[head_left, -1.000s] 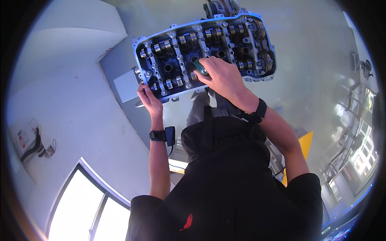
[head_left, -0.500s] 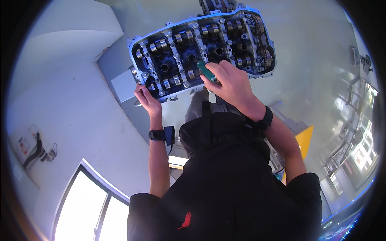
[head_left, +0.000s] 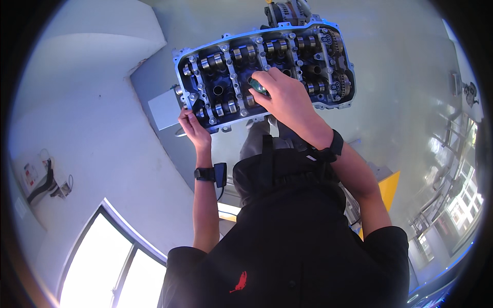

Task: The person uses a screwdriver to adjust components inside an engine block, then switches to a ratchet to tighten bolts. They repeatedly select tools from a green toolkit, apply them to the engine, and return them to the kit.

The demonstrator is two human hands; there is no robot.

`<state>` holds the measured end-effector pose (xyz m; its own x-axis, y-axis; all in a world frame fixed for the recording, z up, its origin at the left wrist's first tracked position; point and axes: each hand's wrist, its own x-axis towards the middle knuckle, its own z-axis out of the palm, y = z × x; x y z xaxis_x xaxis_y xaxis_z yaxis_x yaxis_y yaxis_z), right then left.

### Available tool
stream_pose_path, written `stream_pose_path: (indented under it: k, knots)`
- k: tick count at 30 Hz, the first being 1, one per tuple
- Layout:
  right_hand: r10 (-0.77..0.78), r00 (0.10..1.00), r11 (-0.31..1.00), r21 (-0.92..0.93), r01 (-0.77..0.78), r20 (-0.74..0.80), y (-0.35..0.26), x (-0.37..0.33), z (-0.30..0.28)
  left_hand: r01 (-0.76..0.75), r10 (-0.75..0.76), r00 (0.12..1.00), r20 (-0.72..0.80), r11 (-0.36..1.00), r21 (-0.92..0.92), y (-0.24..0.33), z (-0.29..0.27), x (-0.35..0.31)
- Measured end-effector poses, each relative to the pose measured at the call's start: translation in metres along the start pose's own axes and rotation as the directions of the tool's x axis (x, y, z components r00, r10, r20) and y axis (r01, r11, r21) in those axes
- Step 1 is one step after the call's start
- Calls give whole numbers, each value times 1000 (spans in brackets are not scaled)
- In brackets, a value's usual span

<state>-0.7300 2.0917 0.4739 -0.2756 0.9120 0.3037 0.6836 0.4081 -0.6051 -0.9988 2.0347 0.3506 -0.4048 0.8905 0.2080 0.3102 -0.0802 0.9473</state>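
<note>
An engine's cylinder head (head_left: 234, 78) stands in front of me, its top side uncovered. It shows rows of shiny camshaft lobes (head_left: 244, 53), bolted bearing caps and round dark wells. A timing chain (head_left: 336, 46) runs at its right end. My left hand (head_left: 194, 127) grips the near left corner, fingers curled on the rim. Over the middle of the head, my right hand (head_left: 287, 100) is closed round a green-handled tool (head_left: 258, 87). Only part of the handle shows; its working end is hidden by the hand and the dark interior.
An alternator-like ribbed unit (head_left: 288, 13) sits beyond the far edge. A pale flat panel (head_left: 165, 109) lies left of the head, near the white wall (head_left: 97, 138). A yellow panel (head_left: 389, 187) stands at my right. A bright window (head_left: 97, 251) is lower left.
My right hand has turned and closed further over the green handle, so less of it shows. My left hand keeps its hold on the corner. The whole view has shifted slightly.
</note>
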Motion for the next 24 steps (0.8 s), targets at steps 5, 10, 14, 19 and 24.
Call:
stream_pose_path:
  k: [5,10,14,19,24]
  knots:
    - [40,999,998,52,-40,10,4,-8,1,-51,51,999,-5,998,31,3,1,3]
    - [54,998,995,-85,-51,31,0,8,-1,-32,32,999,-10,998,49,5,4,3]
    - [199,954,979,-93,-182,223,1,18,2,-38,39,999,-6,999,29,2,1,2]
    - [94,989,994,-60,-88,115,-4,5,12,-45,45,999,1,998,51,-6,-5,-1]
    - [88,990,996,3,-89,108,-11,17,-6,-49,49,999,-9,999,20,-11,-3,8]
